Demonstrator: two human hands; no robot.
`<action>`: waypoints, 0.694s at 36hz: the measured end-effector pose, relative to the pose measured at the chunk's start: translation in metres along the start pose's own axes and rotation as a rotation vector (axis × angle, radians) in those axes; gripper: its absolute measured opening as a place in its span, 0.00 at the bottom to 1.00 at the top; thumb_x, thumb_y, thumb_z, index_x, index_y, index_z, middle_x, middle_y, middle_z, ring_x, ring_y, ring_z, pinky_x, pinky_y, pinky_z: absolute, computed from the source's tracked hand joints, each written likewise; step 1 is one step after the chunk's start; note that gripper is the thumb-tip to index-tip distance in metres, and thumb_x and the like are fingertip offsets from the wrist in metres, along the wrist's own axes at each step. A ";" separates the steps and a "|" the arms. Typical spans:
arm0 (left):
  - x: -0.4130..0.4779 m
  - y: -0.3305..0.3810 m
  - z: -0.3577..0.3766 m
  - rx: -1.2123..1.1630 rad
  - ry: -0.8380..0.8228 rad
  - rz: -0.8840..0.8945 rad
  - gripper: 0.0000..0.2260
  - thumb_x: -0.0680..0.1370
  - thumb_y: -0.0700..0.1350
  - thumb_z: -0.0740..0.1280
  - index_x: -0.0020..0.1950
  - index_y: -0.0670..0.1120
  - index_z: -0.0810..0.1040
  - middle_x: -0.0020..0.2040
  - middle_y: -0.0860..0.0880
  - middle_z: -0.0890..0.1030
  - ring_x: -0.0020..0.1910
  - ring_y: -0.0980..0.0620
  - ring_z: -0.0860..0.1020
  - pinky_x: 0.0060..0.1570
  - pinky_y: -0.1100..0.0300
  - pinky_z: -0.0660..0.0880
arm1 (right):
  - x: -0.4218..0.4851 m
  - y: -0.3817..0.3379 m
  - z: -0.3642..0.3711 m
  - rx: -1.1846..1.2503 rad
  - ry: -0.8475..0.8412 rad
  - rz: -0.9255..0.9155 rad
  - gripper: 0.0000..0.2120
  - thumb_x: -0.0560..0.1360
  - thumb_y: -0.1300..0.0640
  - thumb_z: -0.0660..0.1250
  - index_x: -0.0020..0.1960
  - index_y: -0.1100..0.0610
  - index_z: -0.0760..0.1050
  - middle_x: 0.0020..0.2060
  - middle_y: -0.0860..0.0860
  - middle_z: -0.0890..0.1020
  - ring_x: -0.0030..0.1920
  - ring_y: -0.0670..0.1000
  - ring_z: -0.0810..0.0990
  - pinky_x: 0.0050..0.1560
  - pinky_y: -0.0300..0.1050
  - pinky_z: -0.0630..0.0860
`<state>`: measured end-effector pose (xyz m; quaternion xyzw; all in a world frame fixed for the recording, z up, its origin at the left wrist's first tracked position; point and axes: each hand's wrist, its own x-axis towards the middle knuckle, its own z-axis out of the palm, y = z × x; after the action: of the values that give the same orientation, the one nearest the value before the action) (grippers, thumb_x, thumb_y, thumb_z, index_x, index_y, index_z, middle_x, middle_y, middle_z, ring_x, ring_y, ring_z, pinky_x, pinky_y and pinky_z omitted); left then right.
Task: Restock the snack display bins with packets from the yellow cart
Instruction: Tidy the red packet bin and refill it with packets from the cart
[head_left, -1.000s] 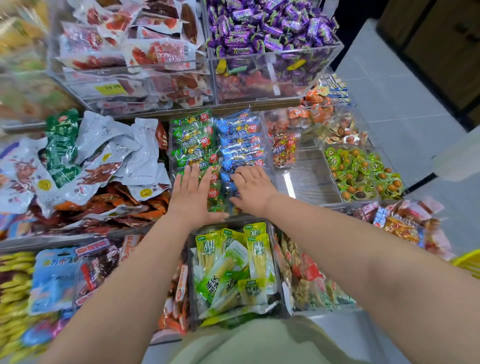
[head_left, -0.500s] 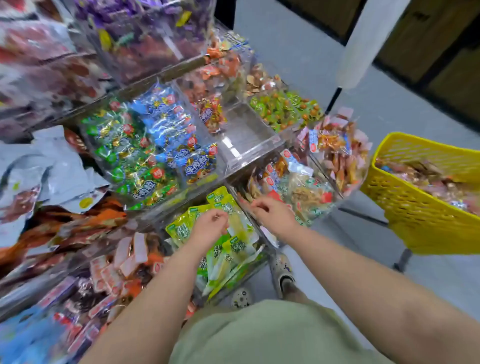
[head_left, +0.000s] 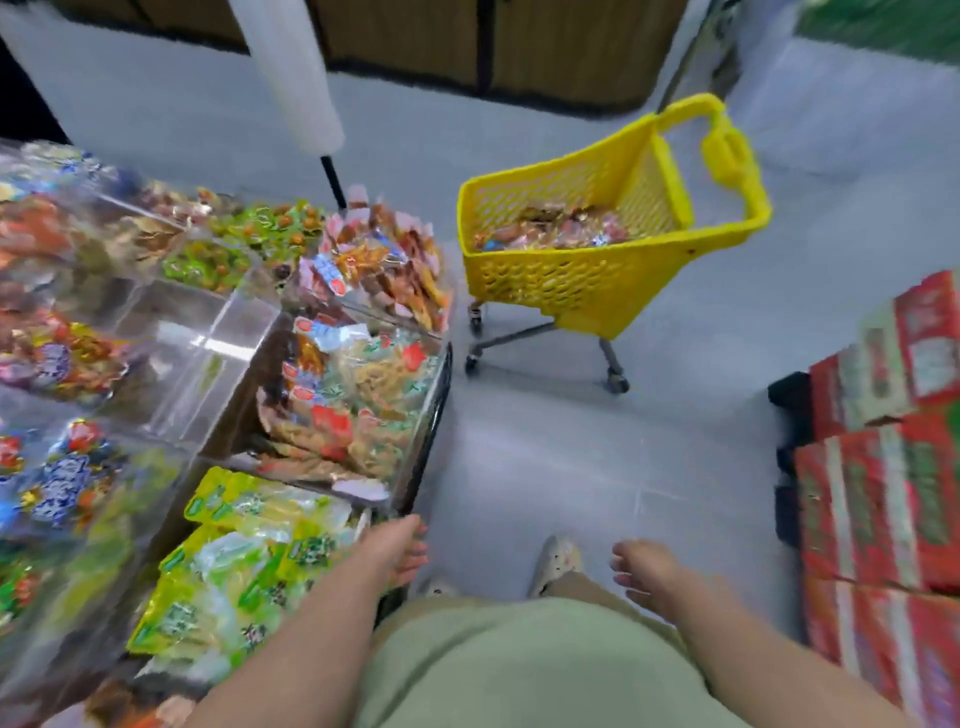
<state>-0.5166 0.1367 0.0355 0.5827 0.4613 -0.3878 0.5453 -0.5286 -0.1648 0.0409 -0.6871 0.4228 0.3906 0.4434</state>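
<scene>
Swinging away from the shelf, I had brought both hands off the display within the past second. They had lain flat on blue and green packets further up, then hovered over the nearer bins, and now hung low at waist height. The left hand (head_left: 397, 551) drooped with fingers loosely curled and gripped nothing, just beside the outer corner of the bin of green-and-yellow packets (head_left: 244, 566). The right hand (head_left: 641, 569) was likewise slack and empty, over bare floor (head_left: 545, 467). I read that as the tidying being done and a fresh fetch beginning.

The yellow cart (head_left: 571, 283) stood ahead of both hands and a little to the right, well apart from them, with a layer of snack packets (head_left: 550, 231) in its basket. An empty clear bin (head_left: 208, 353) sat ahead and left of the left hand, next to the bin of mixed packets (head_left: 353, 400). In my judgement it was the likeliest one to fill.

For room, open floor ran from the hands to the cart. The display's dark edge ran forward from the left hand. Stacked red cartons (head_left: 883, 467) stood near the right hand's outer side. A white post (head_left: 291, 67) rose beyond the bins, left of the cart. Motion blur hid finer detail from me.
</scene>
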 end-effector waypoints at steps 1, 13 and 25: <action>0.002 0.005 0.008 0.048 0.002 0.009 0.08 0.82 0.45 0.57 0.48 0.44 0.72 0.40 0.45 0.75 0.36 0.50 0.73 0.31 0.61 0.70 | 0.002 0.006 -0.009 0.047 0.010 0.023 0.09 0.79 0.62 0.59 0.39 0.58 0.69 0.34 0.54 0.72 0.32 0.50 0.70 0.29 0.38 0.64; 0.032 0.065 0.096 0.277 0.071 0.112 0.07 0.81 0.41 0.59 0.54 0.40 0.73 0.39 0.42 0.77 0.33 0.47 0.73 0.33 0.60 0.67 | 0.055 -0.030 -0.109 0.308 0.035 0.018 0.05 0.78 0.59 0.60 0.44 0.57 0.71 0.36 0.52 0.75 0.34 0.48 0.74 0.35 0.40 0.68; 0.064 0.160 0.102 0.388 0.057 0.088 0.05 0.81 0.41 0.60 0.48 0.43 0.73 0.38 0.44 0.76 0.31 0.49 0.73 0.29 0.61 0.66 | 0.101 -0.076 -0.102 0.289 -0.047 0.170 0.03 0.77 0.58 0.61 0.46 0.57 0.72 0.36 0.52 0.76 0.34 0.50 0.75 0.36 0.41 0.67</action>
<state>-0.3405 0.0458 0.0077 0.7073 0.3673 -0.4286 0.4256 -0.4073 -0.2649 0.0008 -0.5685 0.5207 0.3777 0.5128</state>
